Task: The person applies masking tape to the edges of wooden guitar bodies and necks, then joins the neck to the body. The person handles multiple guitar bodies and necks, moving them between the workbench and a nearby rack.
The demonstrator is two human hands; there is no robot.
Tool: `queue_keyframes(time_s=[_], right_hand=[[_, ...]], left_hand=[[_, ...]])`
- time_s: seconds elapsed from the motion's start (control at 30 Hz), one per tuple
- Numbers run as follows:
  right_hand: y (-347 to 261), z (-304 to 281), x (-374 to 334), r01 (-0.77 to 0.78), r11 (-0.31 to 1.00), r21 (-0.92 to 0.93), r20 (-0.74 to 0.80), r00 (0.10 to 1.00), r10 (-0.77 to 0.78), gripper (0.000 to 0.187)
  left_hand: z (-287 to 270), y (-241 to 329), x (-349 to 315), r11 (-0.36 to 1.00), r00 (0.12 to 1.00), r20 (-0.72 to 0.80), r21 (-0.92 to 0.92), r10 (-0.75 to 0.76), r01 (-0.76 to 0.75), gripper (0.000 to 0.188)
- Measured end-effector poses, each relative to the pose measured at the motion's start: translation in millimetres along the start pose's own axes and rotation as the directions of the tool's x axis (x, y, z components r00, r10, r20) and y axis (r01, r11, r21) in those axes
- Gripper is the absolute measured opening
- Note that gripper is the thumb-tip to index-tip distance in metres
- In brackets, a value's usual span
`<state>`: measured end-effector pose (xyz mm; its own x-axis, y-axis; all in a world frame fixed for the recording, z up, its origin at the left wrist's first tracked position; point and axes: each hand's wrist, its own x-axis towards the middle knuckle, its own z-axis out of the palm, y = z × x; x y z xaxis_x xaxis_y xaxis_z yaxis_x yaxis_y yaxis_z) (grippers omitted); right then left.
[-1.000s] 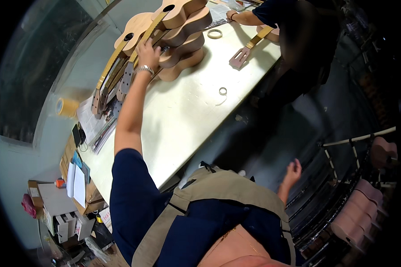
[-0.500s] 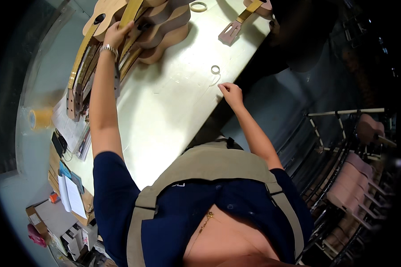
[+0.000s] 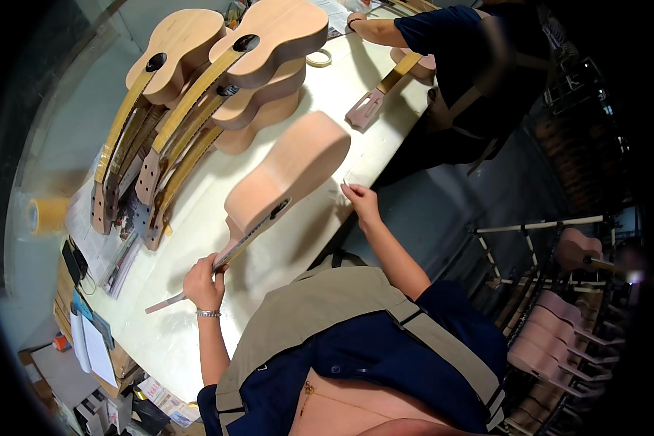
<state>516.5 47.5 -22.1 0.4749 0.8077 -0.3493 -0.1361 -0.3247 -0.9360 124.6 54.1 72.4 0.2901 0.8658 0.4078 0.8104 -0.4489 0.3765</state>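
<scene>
1. Your left hand point(image 3: 205, 283) grasps the small guitar point(image 3: 287, 171) by its neck, over the table point(image 3: 171, 334); grip firmly.
2. Steer its body clear of the stacked guitars point(image 3: 280, 40).
3. Your right hand point(image 3: 365, 205) looks pinched; I cannot tell if it holds anything.

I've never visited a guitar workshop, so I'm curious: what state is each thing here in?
Held guitar: tilted on its side, no strings visible
Left hand: closed around its neck
Right hand: fingers bent near table edge; grip unclear
Stacked guitars: piled, top ones face up
Far guitar: lying on the table, partly hidden
Tape roll: lying flat
Notebook: open
Racked guitars: lined up side by side
</scene>
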Motion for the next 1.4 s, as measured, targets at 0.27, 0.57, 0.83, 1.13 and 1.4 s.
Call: queue_keyframes(time_s=[0.27, 0.57, 0.83, 1.13, 1.4], right_hand=[[-42.7, 26.0, -99.4, -0.005, 1.0, 0.005, 0.33, 0.944, 0.003, 0.013], [-90.3, 86.2, -132.2, 0.33, 0.937, 0.115, 0.625, 0.709, -0.327, 0.031], [-108.5, 129.2, -148.1, 0.124, 0.946, 0.298, 0.467, 0.846, -0.258, 0.051], [-103.0, 140.3, -150.7, 0.207, 0.906, 0.37, 0.353, 0.87, -0.343, 0.054], [-90.7, 96.2, -125.2, 0.681, 0.71, 0.179, 0.322, 0.641, -0.697, 0.057]], left_hand=[[31.5, -13.1, 1.6, 0.999, 0.997, 0.063, -0.002, 0.034, -0.034, 0.025], [43.1, -22.3, 2.0, 0.999, 0.993, 0.109, 0.002, -0.036, 0.036, 0.026], [26.8, 24.7, 7.7, 0.976, 0.961, -0.25, -0.209, -0.115, 0.063, 0.021], [24.0, 90.3, -8.1, 0.156, 0.831, 0.198, -0.934, -0.52, 0.32, 0.013], [17.4, 50.9, -40.6, 0.015, 0.693, 0.317, -0.904, -0.647, 0.428, 0.009]])
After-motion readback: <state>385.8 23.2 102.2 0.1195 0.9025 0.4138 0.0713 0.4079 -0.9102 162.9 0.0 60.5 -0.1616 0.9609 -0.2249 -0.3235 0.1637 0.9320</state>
